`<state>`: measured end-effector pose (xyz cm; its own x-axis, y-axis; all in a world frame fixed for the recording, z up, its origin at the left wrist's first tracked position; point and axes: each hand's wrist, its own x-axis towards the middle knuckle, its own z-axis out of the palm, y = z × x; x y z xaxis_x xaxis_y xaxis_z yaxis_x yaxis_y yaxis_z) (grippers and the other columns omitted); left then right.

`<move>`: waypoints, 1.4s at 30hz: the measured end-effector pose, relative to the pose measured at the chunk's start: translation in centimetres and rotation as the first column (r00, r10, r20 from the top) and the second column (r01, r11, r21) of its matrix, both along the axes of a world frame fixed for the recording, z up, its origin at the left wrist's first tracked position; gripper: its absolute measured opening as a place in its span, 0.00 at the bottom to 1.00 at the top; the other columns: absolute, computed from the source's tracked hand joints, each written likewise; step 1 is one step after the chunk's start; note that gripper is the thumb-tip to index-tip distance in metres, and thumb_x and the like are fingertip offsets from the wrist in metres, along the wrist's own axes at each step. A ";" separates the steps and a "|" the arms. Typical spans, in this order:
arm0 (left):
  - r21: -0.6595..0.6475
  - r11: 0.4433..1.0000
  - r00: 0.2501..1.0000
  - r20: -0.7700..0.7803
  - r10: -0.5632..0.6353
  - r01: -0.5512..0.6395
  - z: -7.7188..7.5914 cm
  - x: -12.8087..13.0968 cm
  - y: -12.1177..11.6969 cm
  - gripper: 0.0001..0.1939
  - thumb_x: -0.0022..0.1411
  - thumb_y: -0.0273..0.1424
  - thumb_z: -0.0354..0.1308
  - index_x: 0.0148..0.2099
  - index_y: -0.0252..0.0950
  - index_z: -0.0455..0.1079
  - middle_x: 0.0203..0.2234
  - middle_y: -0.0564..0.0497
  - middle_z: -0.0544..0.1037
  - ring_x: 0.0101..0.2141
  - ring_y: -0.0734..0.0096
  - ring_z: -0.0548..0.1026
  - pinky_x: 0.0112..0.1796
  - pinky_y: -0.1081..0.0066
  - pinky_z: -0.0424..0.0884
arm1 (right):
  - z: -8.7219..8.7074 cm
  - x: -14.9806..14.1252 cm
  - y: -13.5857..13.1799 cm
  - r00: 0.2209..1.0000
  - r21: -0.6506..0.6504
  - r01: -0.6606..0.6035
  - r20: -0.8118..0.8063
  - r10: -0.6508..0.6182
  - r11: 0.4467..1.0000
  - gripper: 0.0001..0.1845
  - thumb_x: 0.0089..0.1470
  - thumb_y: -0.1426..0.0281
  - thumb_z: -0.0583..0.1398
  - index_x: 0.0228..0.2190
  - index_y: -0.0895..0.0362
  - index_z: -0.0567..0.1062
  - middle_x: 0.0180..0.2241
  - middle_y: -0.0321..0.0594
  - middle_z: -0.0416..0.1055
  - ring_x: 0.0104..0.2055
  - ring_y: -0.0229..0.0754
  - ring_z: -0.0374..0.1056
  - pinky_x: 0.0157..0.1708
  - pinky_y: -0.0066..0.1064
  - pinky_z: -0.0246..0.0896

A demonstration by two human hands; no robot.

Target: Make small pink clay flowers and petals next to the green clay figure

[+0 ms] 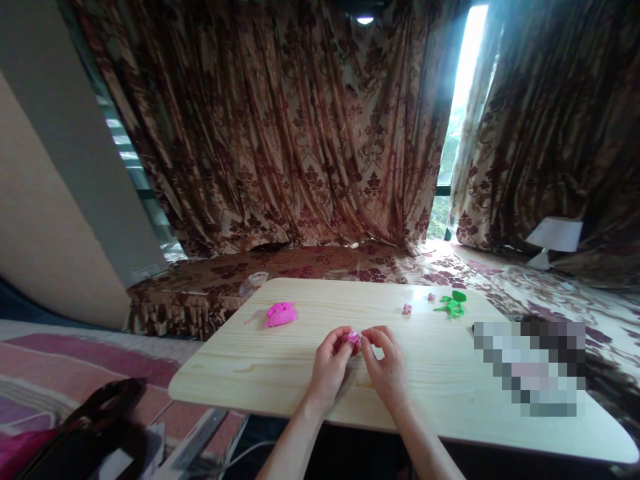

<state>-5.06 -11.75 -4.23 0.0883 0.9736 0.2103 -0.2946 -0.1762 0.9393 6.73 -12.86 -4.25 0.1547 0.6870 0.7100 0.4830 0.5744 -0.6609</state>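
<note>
Low in the centre of the frame, my left grip [331,357] pinches a small pink-and-white piece [353,337] over the desk [240,377]; my right grip [389,368] curls beside it, though I cannot tell whether its fingertips hold anything. I'd judge this piece unfinished. Farther back, left of centre, lies a bright pink lump [281,315], apparently left over. Right of centre, a pinkish bit [407,309] and a smaller bit [431,297] look done, near a green object [454,306].
</note>
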 end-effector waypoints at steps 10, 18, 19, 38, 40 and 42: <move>0.004 1.000 1.000 -0.002 0.015 -0.015 -0.1 0.1 0.1 0.15 0.51 0.35 0.60 0.41 0.34 0.69 0.35 0.48 0.75 0.38 0.68 0.73 0.42 0.68 0.67 | -0.2 -0.1 0.1 1.000 -0.009 0.008 0.012 -0.007 1.000 0.08 0.55 0.71 0.54 0.35 0.56 0.73 0.33 0.40 0.68 0.36 0.39 0.65 0.38 0.33 0.62; 0.036 0.999 1.000 -0.010 0.000 0.000 -0.5 0.0 0.5 0.15 0.53 0.34 0.58 0.43 0.34 0.70 0.37 0.46 0.74 0.39 0.67 0.72 0.43 0.67 0.66 | -0.8 -0.2 0.2 0.995 0.060 -0.013 0.097 0.007 0.998 0.14 0.55 0.73 0.54 0.43 0.52 0.72 0.36 0.42 0.65 0.39 0.41 0.64 0.39 0.35 0.62; 0.038 0.999 1.000 -0.013 0.000 0.000 -0.5 0.0 0.5 0.14 0.54 0.35 0.58 0.43 0.34 0.70 0.37 0.46 0.74 0.39 0.67 0.72 0.43 0.67 0.66 | -0.8 -0.2 0.2 0.994 0.057 -0.014 0.107 0.008 0.998 0.14 0.55 0.73 0.54 0.43 0.52 0.72 0.37 0.42 0.65 0.39 0.41 0.63 0.39 0.35 0.62; 0.037 0.999 1.000 0.001 -0.015 0.015 -0.7 -0.1 0.5 0.13 0.55 0.34 0.57 0.43 0.34 0.69 0.33 0.48 0.73 0.35 0.70 0.71 0.41 0.68 0.67 | -0.6 -0.2 0.0 0.989 0.048 -0.037 0.143 0.030 0.998 0.17 0.56 0.75 0.50 0.46 0.52 0.70 0.38 0.43 0.64 0.41 0.42 0.62 0.40 0.37 0.61; 0.032 0.999 1.000 0.007 -0.011 0.011 -0.7 -0.1 0.5 0.13 0.55 0.34 0.57 0.42 0.35 0.69 0.32 0.49 0.73 0.35 0.71 0.71 0.41 0.68 0.67 | -0.6 -0.1 0.0 0.987 0.044 -0.052 0.154 0.045 0.998 0.18 0.56 0.75 0.50 0.46 0.52 0.70 0.38 0.43 0.64 0.41 0.42 0.62 0.40 0.37 0.61; 0.019 1.000 1.000 0.019 -0.006 0.005 -0.7 0.0 0.5 0.13 0.54 0.34 0.57 0.42 0.35 0.69 0.32 0.49 0.73 0.34 0.71 0.71 0.40 0.68 0.67 | -0.7 -0.1 0.0 0.986 0.042 -0.063 0.155 0.056 0.997 0.17 0.56 0.75 0.50 0.45 0.52 0.70 0.38 0.43 0.64 0.41 0.43 0.62 0.40 0.37 0.61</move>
